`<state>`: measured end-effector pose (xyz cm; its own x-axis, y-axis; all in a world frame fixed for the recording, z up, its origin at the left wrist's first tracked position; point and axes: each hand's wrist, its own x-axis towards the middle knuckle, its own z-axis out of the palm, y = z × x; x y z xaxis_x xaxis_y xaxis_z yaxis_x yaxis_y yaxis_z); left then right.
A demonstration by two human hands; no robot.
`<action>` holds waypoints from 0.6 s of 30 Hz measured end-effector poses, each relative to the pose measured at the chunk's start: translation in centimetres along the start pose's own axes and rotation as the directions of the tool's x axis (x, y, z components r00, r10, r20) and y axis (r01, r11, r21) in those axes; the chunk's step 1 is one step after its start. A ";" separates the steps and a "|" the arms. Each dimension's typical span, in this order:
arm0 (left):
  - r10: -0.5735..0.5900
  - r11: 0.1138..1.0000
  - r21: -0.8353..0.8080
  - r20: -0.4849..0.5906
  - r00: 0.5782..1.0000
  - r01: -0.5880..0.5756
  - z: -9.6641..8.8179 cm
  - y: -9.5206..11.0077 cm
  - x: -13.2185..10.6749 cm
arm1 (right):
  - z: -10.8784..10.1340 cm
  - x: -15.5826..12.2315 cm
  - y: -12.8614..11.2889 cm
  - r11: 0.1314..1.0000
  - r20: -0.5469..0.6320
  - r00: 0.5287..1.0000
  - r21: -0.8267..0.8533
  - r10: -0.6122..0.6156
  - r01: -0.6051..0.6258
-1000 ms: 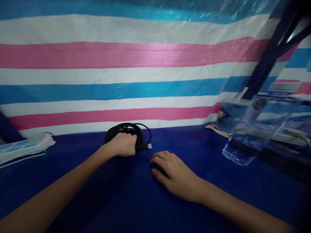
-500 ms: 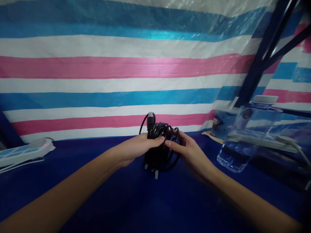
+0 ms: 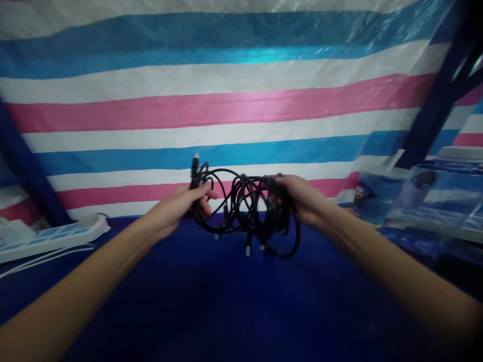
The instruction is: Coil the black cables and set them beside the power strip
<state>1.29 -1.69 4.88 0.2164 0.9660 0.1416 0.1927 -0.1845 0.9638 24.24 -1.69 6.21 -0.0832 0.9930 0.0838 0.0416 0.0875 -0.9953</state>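
A tangled bundle of black cables (image 3: pixel 247 211) hangs in the air above the dark blue table (image 3: pixel 211 301), stretched between both hands. My left hand (image 3: pixel 177 208) pinches the left side of the bundle, where a plug end sticks up. My right hand (image 3: pixel 300 198) grips the right side of the loops. Several small plug ends dangle below the bundle.
A white power strip (image 3: pixel 53 236) with a lit red switch lies at the left edge of the table. A clear plastic water bottle (image 3: pixel 430 201) and a printed cup (image 3: pixel 372 196) sit at the right. A striped pink, white and blue tarp (image 3: pixel 226 110) forms the back wall.
The cable bundle was lifted off the table by my left hand. My right hand came up from the table and took hold, and the two hands have pulled the bundle wider apart.
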 end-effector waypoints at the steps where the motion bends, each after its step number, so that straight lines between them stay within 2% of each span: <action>1: -0.017 1.000 -0.010 -0.060 0.998 0.016 -1.6 -0.4 0.0 | -1.0 0.3 -0.2 0.998 -0.010 1.000 -0.059 -0.006 0.005; 3: -0.072 0.996 -0.071 -0.156 0.985 0.062 -4.8 -1.1 -0.2 | -3.0 0.9 -0.4 0.975 -0.063 0.997 -0.220 -0.050 0.035; 5: -0.126 0.989 -0.110 -0.231 0.965 0.102 -7.8 -1.7 -0.6 | -5.2 1.6 -0.4 0.913 -0.157 0.981 -0.406 -0.113 0.040; 8: -0.142 0.989 -0.078 -0.301 0.943 0.124 -11.5 -2.8 -1.5 | -8.1 2.4 0.5 0.781 -0.299 0.935 -0.623 -0.191 -0.040; 11: -0.161 0.986 -0.014 -0.357 0.920 0.167 -14.6 -4.1 -2.5 | -10.1 3.1 1.6 0.658 -0.367 0.896 -0.743 -0.251 -0.121; 15: -0.163 0.975 0.064 -0.455 0.876 0.214 -17.2 -5.2 -3.4 | -11.0 3.6 1.8 0.475 -0.377 0.861 -0.860 -0.340 -0.190; 18: -0.161 0.908 0.275 -0.469 0.868 0.317 -17.5 -4.8 -3.6 | -10.9 3.8 1.5 0.311 -0.342 0.856 -0.923 -0.387 -0.229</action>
<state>-17.14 -1.12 3.64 -0.2920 0.9536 0.0737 0.5069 0.0889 0.8574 34.83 3.12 5.54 0.2536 0.8437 0.4732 0.9506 -0.1267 -0.2834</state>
